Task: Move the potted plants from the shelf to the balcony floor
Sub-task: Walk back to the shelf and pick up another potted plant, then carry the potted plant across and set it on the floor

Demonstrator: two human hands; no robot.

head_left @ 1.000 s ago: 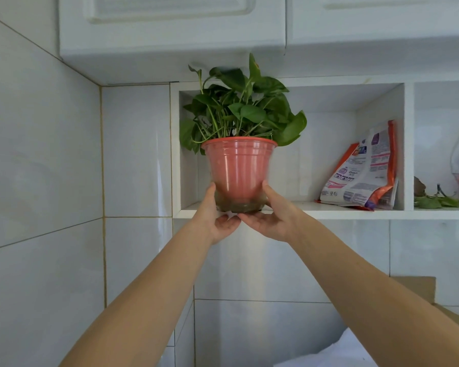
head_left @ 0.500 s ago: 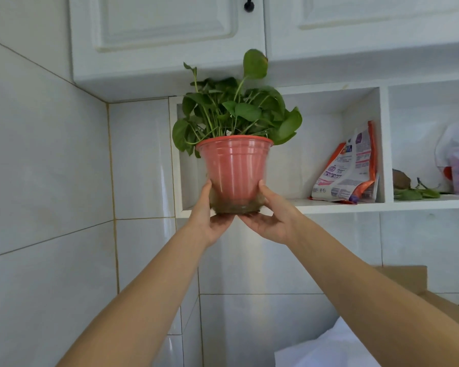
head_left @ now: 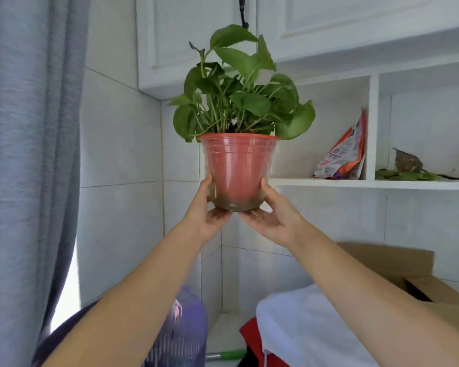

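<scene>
Fingers (head_left: 217,211) of both hands curl under the base of the red translucent plastic pot (head_left: 237,170) w/ a leafy green plant (head_left: 239,94), thumbs pressed up its sides, so left hand (head_left: 210,215) and right hand (head_left: 272,218) are both clamped on it from below. Pot is upright, held in the air at arm's length, clear of the white open shelf (head_left: 355,182) that sits just right and behind it. No floor in view.

Further right on that shelf: a white-and-orange printed pouch (head_left: 342,154) leaning on the divider, then loose green leaves (head_left: 408,176) in the next bay. White cabinet doors (head_left: 191,35) above; tallest leaf is near a dark hanging handle (head_left: 243,11). Grey curtain (head_left: 29,154) far left. Near and low: white cloth (head_left: 310,329), brown cardboard box (head_left: 408,274), purple wire basket (head_left: 180,332).

Risks, my guess: grip is low and only at the base, foliage is top-heavy, so a quick lowering or turn could tip the pot and spill soil. Base looks damp/murky, so it may be slick. Clutter below could trip feet or catch the pot on the way down.
</scene>
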